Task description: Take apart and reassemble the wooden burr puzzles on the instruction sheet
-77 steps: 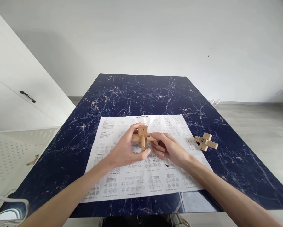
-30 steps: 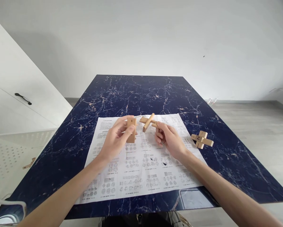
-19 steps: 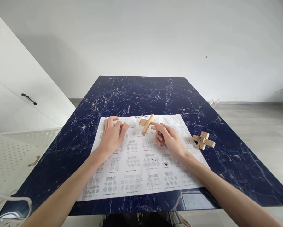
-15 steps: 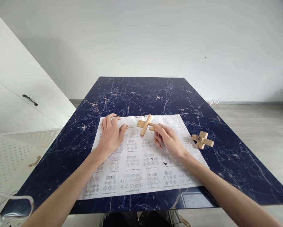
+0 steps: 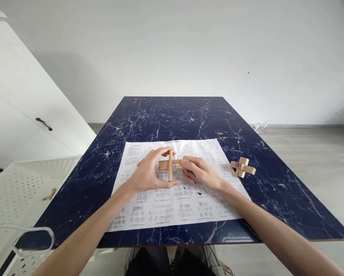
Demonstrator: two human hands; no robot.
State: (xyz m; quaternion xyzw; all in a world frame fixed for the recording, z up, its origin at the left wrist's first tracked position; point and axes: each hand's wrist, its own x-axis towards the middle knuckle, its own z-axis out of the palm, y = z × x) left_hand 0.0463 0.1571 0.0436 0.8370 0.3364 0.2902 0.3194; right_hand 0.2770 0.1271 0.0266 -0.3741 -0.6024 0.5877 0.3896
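Note:
My left hand [image 5: 146, 172] spans a slim wooden stick [image 5: 170, 165], thumb at its near end and index finger at its far end. The stick crosses a flat, notched wooden puzzle piece [image 5: 163, 165] with a mark near its left end. My right hand [image 5: 202, 171] pinches that piece by its slotted right end between thumb and fingers. Both pieces are held above a printed instruction sheet [image 5: 166, 216]. The other wooden block is mostly or wholly hidden by my left hand.
An interlocked wooden puzzle cross [image 5: 242, 167] marked with a "Z"-like character lies right of the sheet on the dark blue marbled table [image 5: 172, 119]. A white perforated surface [image 5: 25, 191] with a small wooden piece [image 5: 49, 194] and a white cable [image 5: 42, 229] are at left.
My left hand took a wooden block off the crossed pieces, put it down on the sheet at left, and came back to grip the stick. My right hand kept the notched piece, bringing it nearer.

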